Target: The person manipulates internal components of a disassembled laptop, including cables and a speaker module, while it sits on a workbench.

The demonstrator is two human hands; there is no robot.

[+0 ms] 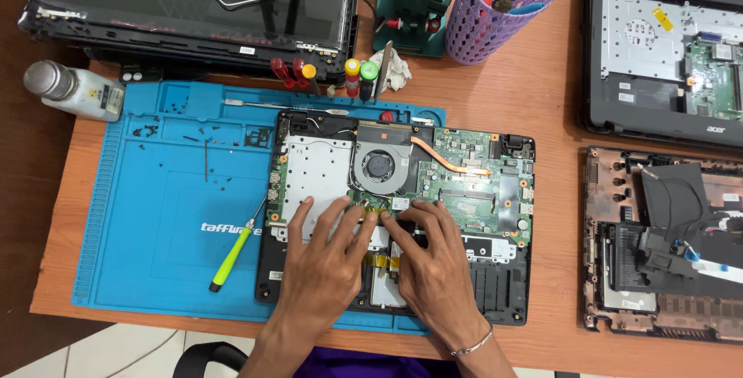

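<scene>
Laptop base (309, 169): lying opened on the blue mat (155, 223), motherboard (464, 177) and fan (379, 167) exposed.
Left hand (321, 266): fingers spread, pressing just near of the fan.
Right hand (433, 262): fingers narrow, tips touching the same spot.
Screwdriver (232, 256): lying left, on the mat.
Surface (534, 76): carrying more dismantled laptops right.

Repair clutter on the counter (534, 92)
A green-handled screwdriver (234, 253) lies on the blue mat (155, 215); a purple basket (484, 26) holds tools; a grey bottle (73, 90) lies far left.
</scene>
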